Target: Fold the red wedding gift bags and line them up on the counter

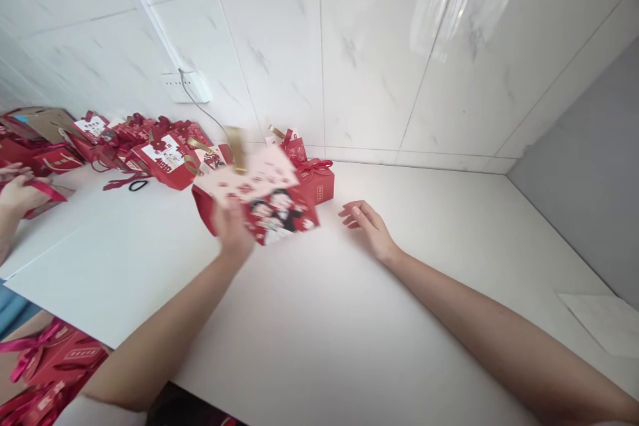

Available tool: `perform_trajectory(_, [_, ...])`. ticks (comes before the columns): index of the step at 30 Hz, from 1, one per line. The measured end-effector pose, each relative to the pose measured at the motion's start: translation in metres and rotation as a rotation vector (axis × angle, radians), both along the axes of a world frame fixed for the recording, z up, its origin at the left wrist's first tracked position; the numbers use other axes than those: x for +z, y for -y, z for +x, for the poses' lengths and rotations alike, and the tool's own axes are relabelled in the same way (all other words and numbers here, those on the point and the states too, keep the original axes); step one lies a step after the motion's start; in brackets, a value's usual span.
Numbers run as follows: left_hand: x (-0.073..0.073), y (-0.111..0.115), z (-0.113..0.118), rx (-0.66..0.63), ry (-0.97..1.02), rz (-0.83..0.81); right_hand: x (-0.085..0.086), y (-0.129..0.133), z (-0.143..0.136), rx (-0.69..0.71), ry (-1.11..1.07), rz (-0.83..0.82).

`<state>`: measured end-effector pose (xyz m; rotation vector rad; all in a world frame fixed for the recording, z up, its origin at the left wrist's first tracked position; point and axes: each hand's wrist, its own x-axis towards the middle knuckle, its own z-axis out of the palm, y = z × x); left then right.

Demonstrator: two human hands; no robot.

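My left hand (233, 229) is closed on the side of a red gift box (304, 210), holding it over the white table. The box has a pink upper panel, a printed picture of a couple and a gold ribbon on top; motion blurs it. My right hand (368, 226) hovers just to the right with loosely curled fingers apart and nothing in them. Behind the held box stands a smaller red box with a red bow (319, 180), next to another red box with a gold handle (294, 145).
Many decorated red gift boxes (167, 158) line the wall at left. A black loop (138, 185) lies before them. Another person's hand (22, 192) holds a ribboned box at far left. More boxes (64, 353) sit below the table edge. A cable hangs from the wall socket (187, 88).
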<state>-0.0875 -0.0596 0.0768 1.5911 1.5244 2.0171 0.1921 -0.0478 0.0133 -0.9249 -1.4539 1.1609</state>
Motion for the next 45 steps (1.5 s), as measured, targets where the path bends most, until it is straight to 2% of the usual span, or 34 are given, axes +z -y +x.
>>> perform_trajectory(3, [-0.022, -0.013, 0.053, -0.374, -0.169, -0.193, 0.003, 0.004, 0.000, 0.041, -0.085, 0.134])
perform_trajectory(4, [-0.029, -0.019, 0.066, -0.458, -0.238, -0.227, 0.004, 0.005, -0.001, 0.033, -0.083, 0.150])
perform_trajectory(6, [-0.041, -0.033, 0.082, -0.531, -0.294, -0.251, 0.003, 0.004, -0.001, -0.032, -0.038, 0.116])
perform_trajectory(9, [-0.056, -0.049, 0.084, -0.603, -0.270, -0.372, 0.001, -0.003, 0.000, -0.114, 0.012, 0.014])
perform_trajectory(11, [-0.062, -0.053, 0.077, -0.687, -0.274, -0.457, 0.000, -0.009, 0.001, -0.100, -0.006, -0.022])
perform_trajectory(13, [-0.063, -0.052, 0.071, -0.739, -0.298, -0.464, -0.001, -0.014, 0.003, -0.072, -0.019, -0.045])
perform_trajectory(21, [-0.061, -0.050, 0.067, -0.698, -0.343, -0.485, -0.002, -0.013, 0.007, -0.054, 0.054, -0.038])
perform_trajectory(25, [-0.059, -0.049, 0.069, -0.723, -0.331, -0.463, 0.006, -0.008, 0.003, -0.229, 0.116, 0.054])
perform_trajectory(27, [-0.057, -0.045, 0.070, -0.731, -0.331, -0.431, 0.016, -0.004, 0.001, -0.342, 0.088, 0.168])
perform_trajectory(30, [-0.053, -0.040, 0.072, -0.736, -0.403, -0.334, 0.039, 0.003, 0.001, -0.438, 0.086, 0.373])
perform_trajectory(33, [-0.050, -0.035, 0.073, -0.764, -0.520, -0.257, 0.061, 0.009, 0.005, -0.363, 0.153, 0.439])
perform_trajectory(37, [-0.045, -0.032, 0.075, -0.807, -0.592, -0.213, 0.079, 0.013, 0.009, -0.292, 0.139, 0.275])
perform_trajectory(41, [-0.044, -0.032, 0.075, -0.809, -0.624, -0.206, 0.088, 0.011, 0.011, -0.233, 0.118, 0.269])
perform_trajectory(45, [-0.044, -0.032, 0.075, -0.811, -0.629, -0.207, 0.086, 0.009, 0.012, -0.200, 0.097, 0.240])
